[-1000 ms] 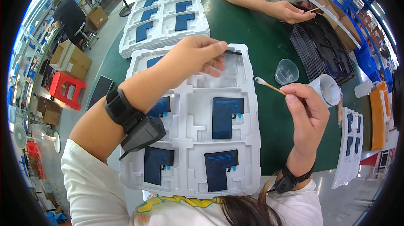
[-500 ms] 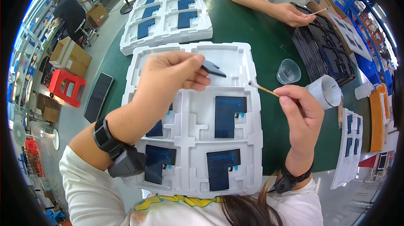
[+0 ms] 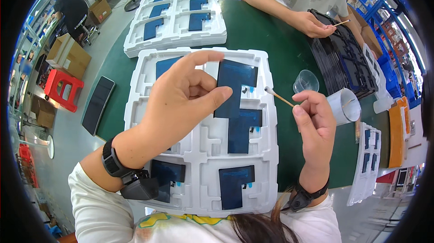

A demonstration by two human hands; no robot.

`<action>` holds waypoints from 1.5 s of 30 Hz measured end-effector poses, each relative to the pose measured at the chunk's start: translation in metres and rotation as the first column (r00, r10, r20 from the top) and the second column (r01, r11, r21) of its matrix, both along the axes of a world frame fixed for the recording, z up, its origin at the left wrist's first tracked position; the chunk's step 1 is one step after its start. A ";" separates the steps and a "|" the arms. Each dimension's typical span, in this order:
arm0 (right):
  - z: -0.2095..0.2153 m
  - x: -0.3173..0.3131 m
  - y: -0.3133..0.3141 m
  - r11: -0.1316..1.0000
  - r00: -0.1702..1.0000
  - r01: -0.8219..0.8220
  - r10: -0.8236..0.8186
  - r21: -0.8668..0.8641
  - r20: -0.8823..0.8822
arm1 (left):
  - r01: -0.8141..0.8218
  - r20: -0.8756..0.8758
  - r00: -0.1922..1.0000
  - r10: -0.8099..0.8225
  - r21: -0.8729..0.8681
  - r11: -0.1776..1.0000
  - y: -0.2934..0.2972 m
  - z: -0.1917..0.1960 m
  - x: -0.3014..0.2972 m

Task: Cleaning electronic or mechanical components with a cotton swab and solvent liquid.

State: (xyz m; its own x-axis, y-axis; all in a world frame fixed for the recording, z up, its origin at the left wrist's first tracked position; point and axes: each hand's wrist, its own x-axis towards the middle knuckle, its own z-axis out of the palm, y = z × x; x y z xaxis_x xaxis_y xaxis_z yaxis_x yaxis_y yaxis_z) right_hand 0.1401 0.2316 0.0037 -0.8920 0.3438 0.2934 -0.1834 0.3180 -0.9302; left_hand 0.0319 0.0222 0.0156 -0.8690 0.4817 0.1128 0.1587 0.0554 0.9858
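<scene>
My left hand [image 3: 187, 82] grips a dark blue, L-shaped flat battery [image 3: 235, 78] by its left edge, thumb and fingers pinching it. The battery faces up above the far right compartment of a white plastic tray [image 3: 193, 184]. In my right hand [image 3: 314, 118] is a cotton swab [image 3: 281, 97], its tip pointing left, just right of the battery and apart from it. More such batteries lie in the tray: one in the middle right compartment [image 3: 239, 141], one near right [image 3: 231, 188], one near left [image 3: 163, 175]. My left forearm and hand hide part of the tray's left side.
Beyond the tray stands a stack of similar filled trays [image 3: 176, 39]. To the right are a clear plastic cup [image 3: 306, 82], a white cup [image 3: 344, 107] and stacked black trays [image 3: 343, 66]. A phone [image 3: 98, 105] lies left. Across the table another person's hand [image 3: 312, 24] holds a swab.
The battery in my left hand has turned from nearly edge-on to flat, its broad face now showing. My right hand with the swab has shifted slightly left. My view has moved a little.
</scene>
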 end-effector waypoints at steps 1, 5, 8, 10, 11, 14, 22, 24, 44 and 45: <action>-0.002 -0.001 0.000 1.000 1.000 0.015 -0.015 -0.022 -0.008 | 0.042 0.061 0.997 -0.045 0.054 0.998 0.000 0.001 0.001; -0.003 -0.001 0.000 0.997 1.000 -0.002 0.004 0.083 -0.029 | 0.110 0.052 0.993 -0.107 -0.058 0.992 -0.003 0.002 0.000; -0.002 -0.001 0.001 0.994 1.000 0.016 -0.014 0.111 -0.018 | 0.216 0.155 0.966 -0.205 -0.058 0.975 -0.005 0.000 -0.002; -0.002 -0.001 0.001 0.988 1.000 0.028 -0.026 0.149 -0.017 | 0.252 0.215 0.945 -0.248 0.010 0.968 -0.005 0.000 -0.003; -0.002 -0.001 0.001 0.988 1.000 0.028 -0.026 0.151 -0.014 | 0.252 0.218 0.944 -0.249 0.013 0.968 -0.005 -0.002 -0.003; -0.002 -0.002 0.001 0.963 0.994 0.099 -0.083 0.251 -0.074 | 0.290 0.221 0.930 -0.293 0.047 0.956 -0.006 -0.005 -0.006; 0.002 0.002 0.003 0.929 0.993 0.097 -0.069 0.357 -0.092 | 0.305 0.219 0.927 -0.305 0.034 0.952 -0.003 -0.007 -0.003; 0.001 0.002 0.003 0.928 0.994 0.093 -0.065 0.360 -0.089 | 0.311 0.219 0.925 -0.310 0.028 0.950 -0.004 -0.006 -0.003; 0.005 0.005 0.008 0.927 1.000 0.013 -0.017 0.376 0.009 | 0.344 0.225 0.912 -0.342 0.030 0.938 -0.004 -0.007 -0.005; 0.005 0.005 0.009 0.928 1.000 -0.022 0.014 0.373 0.023 | 0.337 0.229 0.913 -0.337 0.037 0.941 -0.004 -0.009 -0.005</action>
State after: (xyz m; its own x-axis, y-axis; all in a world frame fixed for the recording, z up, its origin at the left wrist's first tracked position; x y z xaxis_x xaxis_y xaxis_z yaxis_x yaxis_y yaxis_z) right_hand 0.1456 0.2403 0.0087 -0.9040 0.1968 0.3795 -0.1751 0.6394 -0.7487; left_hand 0.0274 0.0181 0.0070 -0.6569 0.7506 -0.0713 -0.0607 0.0417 0.9973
